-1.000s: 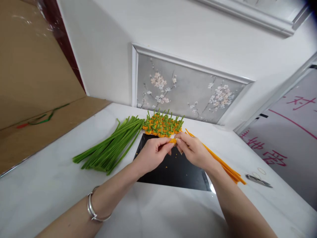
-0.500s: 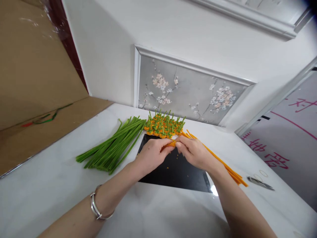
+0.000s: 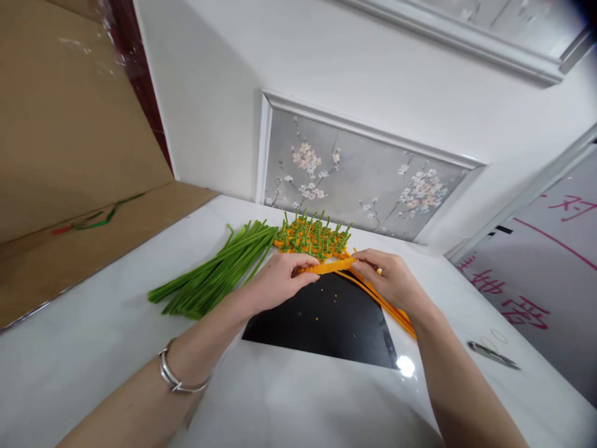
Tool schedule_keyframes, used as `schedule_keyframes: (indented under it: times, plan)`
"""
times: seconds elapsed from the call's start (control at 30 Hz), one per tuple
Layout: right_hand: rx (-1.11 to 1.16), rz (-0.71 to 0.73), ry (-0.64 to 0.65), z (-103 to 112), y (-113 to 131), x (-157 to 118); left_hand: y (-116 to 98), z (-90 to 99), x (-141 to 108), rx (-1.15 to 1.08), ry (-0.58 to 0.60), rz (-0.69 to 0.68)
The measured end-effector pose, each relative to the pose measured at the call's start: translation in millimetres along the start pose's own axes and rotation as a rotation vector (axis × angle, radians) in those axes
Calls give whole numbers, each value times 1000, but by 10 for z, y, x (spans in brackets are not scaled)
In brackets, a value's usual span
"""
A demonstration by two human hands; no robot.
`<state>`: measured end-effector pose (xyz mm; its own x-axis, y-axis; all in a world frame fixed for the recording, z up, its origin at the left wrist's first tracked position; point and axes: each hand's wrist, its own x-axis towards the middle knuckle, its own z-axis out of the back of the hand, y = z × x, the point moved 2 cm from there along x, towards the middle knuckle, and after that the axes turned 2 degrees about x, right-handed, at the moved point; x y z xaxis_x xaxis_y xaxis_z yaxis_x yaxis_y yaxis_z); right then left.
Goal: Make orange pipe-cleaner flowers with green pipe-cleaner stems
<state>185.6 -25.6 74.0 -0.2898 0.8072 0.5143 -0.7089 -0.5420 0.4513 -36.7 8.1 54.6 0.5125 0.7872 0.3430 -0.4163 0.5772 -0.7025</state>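
Note:
My left hand [image 3: 285,279] is closed on one end of a ridged orange pipe cleaner piece [image 3: 333,266]. Its other end is pinched in my right hand [image 3: 385,274], so the piece spans the gap between both hands above a black mat [image 3: 321,323]. Loose orange pipe cleaners [image 3: 392,308] lie under and beside my right hand, partly hidden by it. Just beyond the hands sits a cluster of small orange fuzzy shapes with green stems [image 3: 314,236]. A pile of green pipe cleaners [image 3: 214,274] rests left of the mat, near my left hand.
Small scissors or snips [image 3: 493,354] lie at the right on the white marbled table [image 3: 298,398], near thin rings. Cardboard [image 3: 84,124] stands at the left. A flower-patterned wall panel [image 3: 359,168] is behind, and a whiteboard [image 3: 550,249] with pink writing at the right.
My hands have moved apart. The orange piece, mostly hidden between the fingers before, now shows stretched between them. The loose orange pipe cleaners look shifted beneath my right hand.

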Motion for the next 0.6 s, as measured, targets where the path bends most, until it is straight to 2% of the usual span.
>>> schedule_keyframes:
  times: [0.23, 0.4, 0.6]
  plan:
    - [-44, -11, 109, -12, 63, -20, -49, -30, -16, 153, -80, -50]
    - [-114, 57, 127, -119, 67, -28, -103, -59, -33, 236, -45, -47]
    - [-61, 75, 103, -151, 57, -38, -120, -87, -43, 154, 8, -92]
